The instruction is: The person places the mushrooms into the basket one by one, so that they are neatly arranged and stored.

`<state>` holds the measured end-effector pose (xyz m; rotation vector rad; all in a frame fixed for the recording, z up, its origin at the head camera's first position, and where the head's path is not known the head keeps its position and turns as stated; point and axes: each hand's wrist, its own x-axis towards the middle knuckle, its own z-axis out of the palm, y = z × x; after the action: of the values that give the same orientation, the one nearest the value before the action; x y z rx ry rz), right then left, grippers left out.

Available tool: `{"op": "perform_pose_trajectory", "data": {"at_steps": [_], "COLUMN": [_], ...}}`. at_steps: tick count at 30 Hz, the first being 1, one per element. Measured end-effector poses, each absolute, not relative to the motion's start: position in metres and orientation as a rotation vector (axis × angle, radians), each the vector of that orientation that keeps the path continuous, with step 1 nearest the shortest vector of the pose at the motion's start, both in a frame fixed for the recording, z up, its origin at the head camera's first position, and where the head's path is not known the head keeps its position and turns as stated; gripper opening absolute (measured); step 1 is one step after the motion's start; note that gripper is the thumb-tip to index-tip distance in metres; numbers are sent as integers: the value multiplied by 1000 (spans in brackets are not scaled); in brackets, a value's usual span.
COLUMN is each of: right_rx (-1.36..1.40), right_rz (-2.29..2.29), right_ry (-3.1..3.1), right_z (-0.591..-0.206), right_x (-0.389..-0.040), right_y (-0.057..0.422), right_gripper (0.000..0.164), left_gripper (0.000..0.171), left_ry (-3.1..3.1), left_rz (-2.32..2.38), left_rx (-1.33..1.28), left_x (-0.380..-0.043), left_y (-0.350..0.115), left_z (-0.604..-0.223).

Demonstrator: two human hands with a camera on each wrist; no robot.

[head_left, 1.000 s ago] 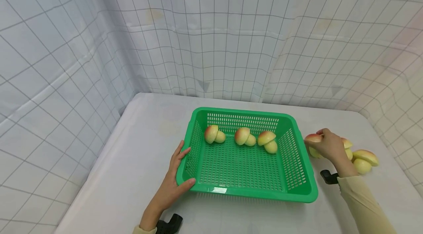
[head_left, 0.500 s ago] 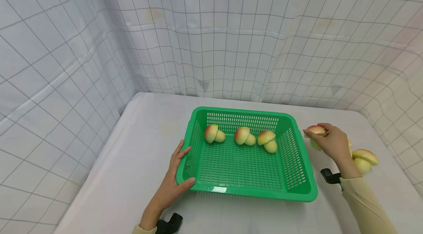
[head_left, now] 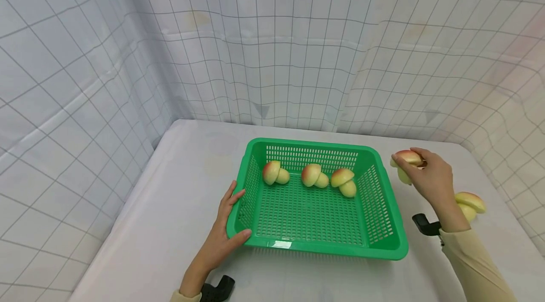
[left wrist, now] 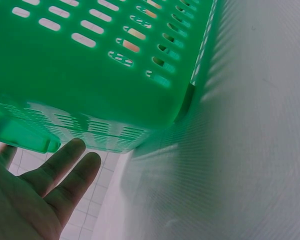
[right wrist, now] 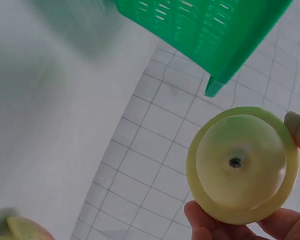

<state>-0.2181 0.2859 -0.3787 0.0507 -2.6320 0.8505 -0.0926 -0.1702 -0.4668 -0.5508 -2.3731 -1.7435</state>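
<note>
My right hand [head_left: 434,176] holds a mushroom [head_left: 407,157] with a red-and-yellow cap by that cap, right of the green basket. In the right wrist view, the pale underside of this mushroom [right wrist: 240,165] faces the camera, with a dark spot at the stem's end; thumb and fingers are at the cap's edge. My left hand [head_left: 219,238] rests at the basket's left front corner, its thumb on the rim and fingers spread along the side. The left wrist view shows straight fingers [left wrist: 72,185] beside the basket wall. Three similar mushrooms [head_left: 312,176] lie inside the basket [head_left: 319,251].
Another mushroom [head_left: 470,203] lies on the white table [head_left: 170,188], partly behind my right wrist. White curtains [head_left: 298,56] with a grid pattern stand behind the table and at both sides. A black device [head_left: 219,288] is worn at my left wrist.
My right hand has lifted the mushroom up and away from its place beside the basket. My left hand and the basket have stayed nearly still.
</note>
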Motion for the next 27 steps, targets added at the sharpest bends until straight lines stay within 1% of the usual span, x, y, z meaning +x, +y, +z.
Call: {"op": "perform_pose_trajectory", "data": {"at_steps": [9,18,27], "right_rx": [81,220,335], "right_rz": [872,906,952], "right_ry": [-2612,-2584,-2594], "right_z": [-358,-337,-326], "right_x": [-209,-206,-203], "right_y": [266,240,215], "right_gripper": [63,57,53], "left_gripper": [76,77,77], "left_ry": [-2375,-2365,-2370], "left_rz": [-1751,-1759,-1752], "left_rx": [-545,-554,-553], "left_x": [-92,-93,-93], "left_y": [-170,-170,-170], "left_z": [-465,-465,-467]}}
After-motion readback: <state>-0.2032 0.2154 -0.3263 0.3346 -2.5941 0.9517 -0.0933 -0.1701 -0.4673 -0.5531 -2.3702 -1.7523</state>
